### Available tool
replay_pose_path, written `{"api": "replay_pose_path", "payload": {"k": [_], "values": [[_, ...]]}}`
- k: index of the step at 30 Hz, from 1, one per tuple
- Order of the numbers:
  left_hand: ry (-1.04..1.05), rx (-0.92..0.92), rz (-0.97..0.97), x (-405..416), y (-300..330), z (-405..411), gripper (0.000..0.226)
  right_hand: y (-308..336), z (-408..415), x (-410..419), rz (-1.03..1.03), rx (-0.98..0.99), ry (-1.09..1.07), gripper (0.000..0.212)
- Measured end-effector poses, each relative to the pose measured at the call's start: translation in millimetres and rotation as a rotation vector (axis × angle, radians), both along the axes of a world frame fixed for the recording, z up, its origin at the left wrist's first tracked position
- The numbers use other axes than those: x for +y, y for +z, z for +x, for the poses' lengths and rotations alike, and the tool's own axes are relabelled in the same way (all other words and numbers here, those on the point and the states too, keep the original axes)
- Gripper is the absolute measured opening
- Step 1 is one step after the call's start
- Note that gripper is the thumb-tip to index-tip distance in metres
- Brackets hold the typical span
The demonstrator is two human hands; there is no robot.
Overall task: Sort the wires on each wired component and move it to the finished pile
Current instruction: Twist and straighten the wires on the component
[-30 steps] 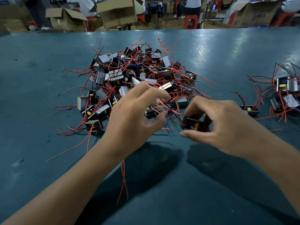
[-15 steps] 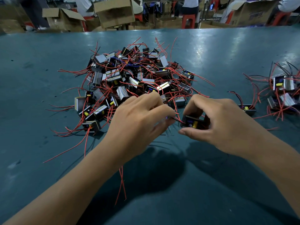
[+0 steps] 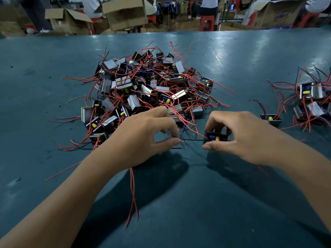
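No legible writing or brand on any item. Component: small black block with yellow and blue parts, gripped in right hand above the green table; its black wire runs taut to left hand, pinched between thumb and forefinger. Unsorted pile just beyond; smaller pile far right.

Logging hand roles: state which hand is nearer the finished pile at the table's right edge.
Right. The right hand grips a component just left of the finished pile; the left hand sits farther left, pinching its black wire.
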State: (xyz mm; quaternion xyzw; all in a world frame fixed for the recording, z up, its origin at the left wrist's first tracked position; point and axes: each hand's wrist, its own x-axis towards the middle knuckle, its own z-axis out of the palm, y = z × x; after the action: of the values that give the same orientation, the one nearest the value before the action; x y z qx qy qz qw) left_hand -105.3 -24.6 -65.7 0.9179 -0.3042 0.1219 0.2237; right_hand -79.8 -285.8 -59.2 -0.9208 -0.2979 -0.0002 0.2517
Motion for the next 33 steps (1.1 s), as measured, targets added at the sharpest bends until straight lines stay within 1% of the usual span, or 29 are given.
{"api": "replay_pose_path", "payload": {"k": [3, 8, 10, 12, 14, 16, 19, 22, 26, 28, 33], "values": [[-0.01, 0.02, 0.041, -1.2, -2.8, 1.7, 0.013, -1.7, 1.8, 0.8, -0.048, -0.011, 0.037, 0.029], [-0.058, 0.027, 0.052, -4.4, -7.0, 2.1, 0.006, -8.5, 3.6, 4.6, -0.133, 0.004, 0.081, 0.026], [-0.054, 0.025, 0.085, -6.5, -9.7, 1.5, 0.007, -10.5, 5.0, 2.9, -0.167, 0.036, 0.086, 0.027], [-0.057, 0.024, 0.099, -8.5, -12.1, 1.0, 0.006, -7.2, 8.3, -5.1, -0.181, 0.114, 0.073, 0.029], [-0.065, 0.025, 0.1, -9.6, -13.2, 0.9, 0.006, -0.6, 12.7, -15.5, -0.155, 0.179, 0.044, 0.024], [-0.064, 0.029, 0.099, -9.5, -12.7, 0.9, 0.006, 3.9, 16.9, -21.9, -0.089, 0.156, -0.011, 0.014], [-0.063, 0.043, 0.097, -9.1, -11.7, 0.9, 0.006, -2.2, 20.1, -18.1, -0.072, 0.14, -0.099, 0.015], [-0.064, 0.056, 0.104, -8.6, -11.6, 0.9, 0.006, -15.4, 21.0, -11.4, -0.086, 0.274, -0.112, 0.019], [-0.062, 0.042, 0.115, -8.0, -11.6, 0.7, 0.008, -22.9, 24.0, -12.0, 0.07, 0.403, -0.153, 0.023], [-0.065, 0.031, 0.118, -8.2, -11.8, 0.3, 0.009, -24.0, 25.1, -12.2, 0.105, 0.453, -0.163, 0.025], [-0.063, 0.049, 0.11, -8.2, -10.4, -1.0, 0.015, -18.0, 34.8, -8.3, 0.008, 0.555, -0.159, 0.029]]}}
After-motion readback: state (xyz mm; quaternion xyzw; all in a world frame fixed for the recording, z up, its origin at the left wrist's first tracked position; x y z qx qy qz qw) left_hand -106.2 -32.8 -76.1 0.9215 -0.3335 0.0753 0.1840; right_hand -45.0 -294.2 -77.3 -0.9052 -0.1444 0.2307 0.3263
